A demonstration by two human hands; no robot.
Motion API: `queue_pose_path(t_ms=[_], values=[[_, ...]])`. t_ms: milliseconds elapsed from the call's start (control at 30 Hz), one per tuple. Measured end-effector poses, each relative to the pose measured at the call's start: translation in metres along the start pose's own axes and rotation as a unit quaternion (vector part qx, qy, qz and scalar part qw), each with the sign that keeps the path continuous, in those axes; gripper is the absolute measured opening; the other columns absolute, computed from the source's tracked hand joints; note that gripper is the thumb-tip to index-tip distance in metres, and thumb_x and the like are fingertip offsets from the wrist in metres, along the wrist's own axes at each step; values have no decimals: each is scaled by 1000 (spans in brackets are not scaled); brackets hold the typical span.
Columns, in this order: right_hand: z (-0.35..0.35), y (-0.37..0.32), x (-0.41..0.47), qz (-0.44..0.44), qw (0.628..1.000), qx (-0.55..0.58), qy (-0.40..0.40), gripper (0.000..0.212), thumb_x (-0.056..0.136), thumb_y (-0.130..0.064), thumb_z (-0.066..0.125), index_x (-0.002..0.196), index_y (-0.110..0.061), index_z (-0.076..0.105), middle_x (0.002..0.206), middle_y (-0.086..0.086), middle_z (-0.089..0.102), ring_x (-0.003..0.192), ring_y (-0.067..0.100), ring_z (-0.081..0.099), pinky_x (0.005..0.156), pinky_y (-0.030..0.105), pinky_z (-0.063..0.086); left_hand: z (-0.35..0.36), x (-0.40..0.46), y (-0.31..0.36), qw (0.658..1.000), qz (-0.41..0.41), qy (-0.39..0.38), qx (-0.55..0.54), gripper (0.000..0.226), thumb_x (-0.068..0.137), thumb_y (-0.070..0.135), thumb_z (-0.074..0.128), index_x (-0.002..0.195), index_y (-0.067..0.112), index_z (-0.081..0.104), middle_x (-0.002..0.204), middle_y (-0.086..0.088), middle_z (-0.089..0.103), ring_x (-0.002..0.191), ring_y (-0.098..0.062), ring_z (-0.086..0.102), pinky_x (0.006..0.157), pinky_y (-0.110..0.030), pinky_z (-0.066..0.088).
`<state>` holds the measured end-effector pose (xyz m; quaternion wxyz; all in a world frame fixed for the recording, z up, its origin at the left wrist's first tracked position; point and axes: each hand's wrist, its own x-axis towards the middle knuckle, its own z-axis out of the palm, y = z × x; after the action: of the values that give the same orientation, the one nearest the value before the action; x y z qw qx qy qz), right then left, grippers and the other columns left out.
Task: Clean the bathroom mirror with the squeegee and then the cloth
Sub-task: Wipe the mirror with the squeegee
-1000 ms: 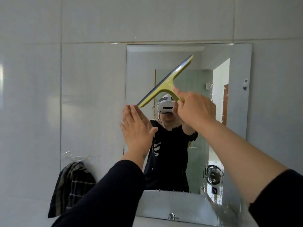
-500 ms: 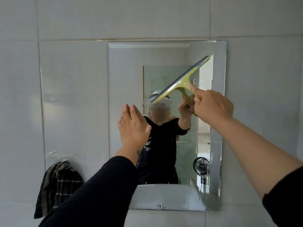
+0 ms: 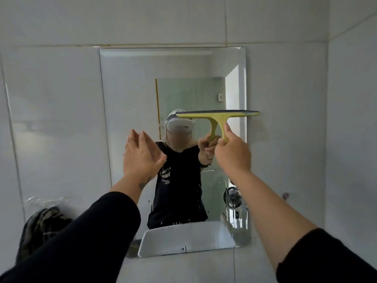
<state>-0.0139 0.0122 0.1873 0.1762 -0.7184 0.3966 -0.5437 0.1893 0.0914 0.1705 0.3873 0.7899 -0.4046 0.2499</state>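
A frameless rectangular mirror (image 3: 130, 94) hangs on the pale tiled wall. My right hand (image 3: 232, 155) grips the handle of a yellow-green squeegee (image 3: 216, 115), whose blade lies level against the mirror's right half, its tip reaching just past the right edge. My left hand (image 3: 140, 154) is flat with fingers together, palm against the glass near the mirror's left side, holding nothing. A dark checked cloth (image 3: 43, 225) hangs on the wall at the lower left, partly behind my left sleeve. Small water drops show low on the glass.
The mirror reflects a person in black, a white basin, a small fan and a doorway. A small hook (image 3: 285, 195) sits on the wall right of the mirror. A wall corner runs down the right side.
The squeegee has swung from a steep slant to level and shifted right and lower on the mirror. My left hand has stayed flat on the glass. The view has tilted.
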Motion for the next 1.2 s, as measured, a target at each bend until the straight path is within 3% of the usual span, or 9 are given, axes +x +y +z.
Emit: queue_pose_path(t_ms=[100,233,400,533,733,900,1067,1200], values=[[20,-7,-14,27,997,78,10,52,99,-18,37,148,-33,30,98,-1,66,89,20,62,84,41,55,-1,0,-1,1000,8,-6,7,104,77,57,65,151,16,4,159,-4,-9,147,-25,1,118,-46,19],[39,-19,-26,51,988,142,23,52,100,-18,40,149,-27,28,97,-2,68,94,20,66,87,42,55,-4,1,-5,1000,27,1,13,97,80,53,64,150,12,10,159,-6,-2,145,-27,7,116,-47,24],[61,-35,-42,37,987,155,16,53,100,-17,40,150,-25,26,110,1,70,99,19,66,84,34,55,-11,-3,-18,999,18,35,15,90,83,48,64,148,11,14,157,-7,8,144,-26,14,115,-45,26],[92,-52,-52,20,989,147,16,54,97,-20,42,149,-28,28,124,9,64,110,28,59,90,37,53,-18,-10,-35,999,14,26,15,89,83,42,65,148,10,14,157,-7,9,145,-25,14,114,-44,28],[119,-73,-74,-41,993,111,-14,56,96,-19,43,149,-27,28,115,12,66,109,30,59,80,35,49,-30,-15,-56,999,-6,40,15,90,83,35,67,149,10,10,158,-8,7,145,-25,11,114,-45,26],[120,-70,-81,-112,992,21,-50,36,97,-19,45,132,-18,51,114,8,65,103,29,58,68,29,39,-32,-20,-67,999,-17,43,22,92,83,29,68,149,9,7,159,-11,5,146,-27,7,117,-45,21],[113,-69,-80,-181,979,-49,-76,56,95,-18,45,148,-33,30,123,4,60,102,30,60,72,33,47,-30,-25,-68,999,-24,38,18,89,83,27,68,149,9,10,158,-11,7,146,-28,10,116,-45,21],[96,-58,-69,-221,960,-149,-86,59,93,-15,44,145,-41,32,116,4,63,93,30,62,64,33,43,-28,-32,-62,999,-33,13,25,90,85,29,65,150,10,5,159,-8,3,146,-26,8,117,-45,20]])
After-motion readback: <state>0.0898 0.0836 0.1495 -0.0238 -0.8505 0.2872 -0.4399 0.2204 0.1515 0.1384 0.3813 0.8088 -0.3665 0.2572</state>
